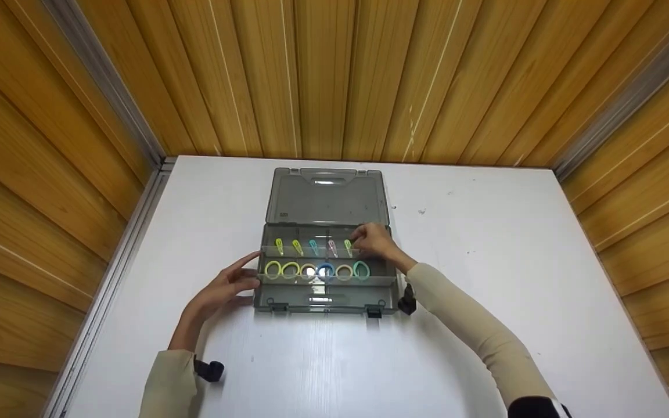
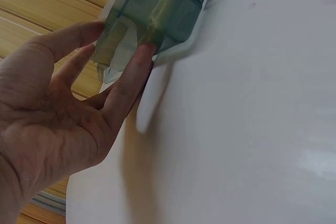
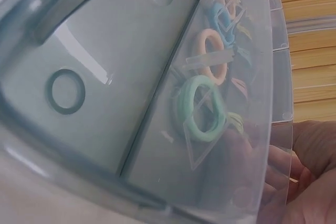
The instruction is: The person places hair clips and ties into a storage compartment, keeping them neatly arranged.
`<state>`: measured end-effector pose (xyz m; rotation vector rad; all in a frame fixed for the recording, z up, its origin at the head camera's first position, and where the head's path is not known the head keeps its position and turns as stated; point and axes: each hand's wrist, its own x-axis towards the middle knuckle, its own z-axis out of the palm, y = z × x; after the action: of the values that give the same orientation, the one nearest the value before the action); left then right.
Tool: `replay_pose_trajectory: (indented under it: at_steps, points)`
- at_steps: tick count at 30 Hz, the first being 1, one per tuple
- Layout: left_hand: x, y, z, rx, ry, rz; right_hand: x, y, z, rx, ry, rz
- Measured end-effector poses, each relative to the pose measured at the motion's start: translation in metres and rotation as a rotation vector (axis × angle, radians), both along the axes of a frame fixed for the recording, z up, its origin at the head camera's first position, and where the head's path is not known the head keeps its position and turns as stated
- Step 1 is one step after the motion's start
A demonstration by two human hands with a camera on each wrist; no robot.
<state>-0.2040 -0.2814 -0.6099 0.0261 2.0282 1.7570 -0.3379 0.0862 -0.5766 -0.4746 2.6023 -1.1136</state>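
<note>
A grey translucent storage box [image 1: 326,295] lies on the table with its lid [image 1: 327,200] folded back. Along its rear divider stands a row of hair clips, yellow, blue, pink and green. Round hair ties line the front divider, among them a blue one [image 1: 325,270] and a mint one [image 3: 202,108]. My right hand [image 1: 374,240] is inside the rear row, its curled fingers pinching at the green hair clip [image 1: 348,248] on the right end. The fingertips are partly hidden and blurred behind the divider. My left hand [image 2: 68,98] touches the box's left side with fairly straight, spread fingers.
The white table [image 1: 485,278] surrounds the box. Wood-patterned walls [image 1: 323,81] rise behind and at both sides, with metal rails in the corners. Two black latches, one of them here [image 1: 374,312], stick out at the box's front edge.
</note>
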Motion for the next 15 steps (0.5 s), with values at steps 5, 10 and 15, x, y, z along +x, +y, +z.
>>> replay_pose_trajectory:
  at_steps: [5,10,15]
  points:
    - [-0.001,0.001,-0.001,0.014,-0.003,-0.007,0.002,0.003,0.000,-0.037,0.013,0.013]
    - [-0.002,0.001,-0.002,0.021,0.007,-0.018,0.005,0.009,0.005,-0.026,0.035,0.002]
    - [-0.004,-0.002,-0.002,0.017,-0.001,-0.027,0.004,0.027,0.022,-0.025,0.101,0.012]
